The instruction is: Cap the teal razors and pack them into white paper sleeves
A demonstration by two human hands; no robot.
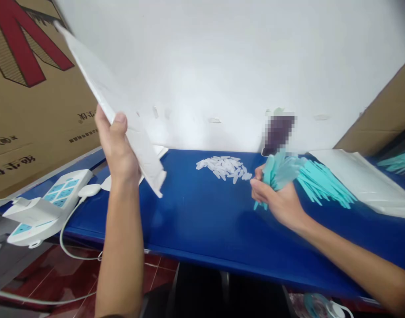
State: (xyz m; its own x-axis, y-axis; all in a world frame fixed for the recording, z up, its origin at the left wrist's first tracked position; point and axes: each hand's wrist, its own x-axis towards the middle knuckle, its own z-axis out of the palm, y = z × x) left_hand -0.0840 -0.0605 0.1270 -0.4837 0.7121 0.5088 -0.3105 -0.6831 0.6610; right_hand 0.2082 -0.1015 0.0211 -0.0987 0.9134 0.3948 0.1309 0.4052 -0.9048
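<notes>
My left hand is raised at the left, its thumb and fingers closed on the edge of a flat white plastic bag, which tilts up to the left. My right hand is closed around a bunch of teal strips, just above the blue table. Beside it on the right lies a pile of similar loose teal strips. Left of that hand, a heap of small translucent white pieces rests near the back of the table.
The blue table stands against a white wall. A power strip with a plug and cables sits at the left edge. White plastic bags lie at the right, a phone leans on the wall, and a large cardboard box stands left.
</notes>
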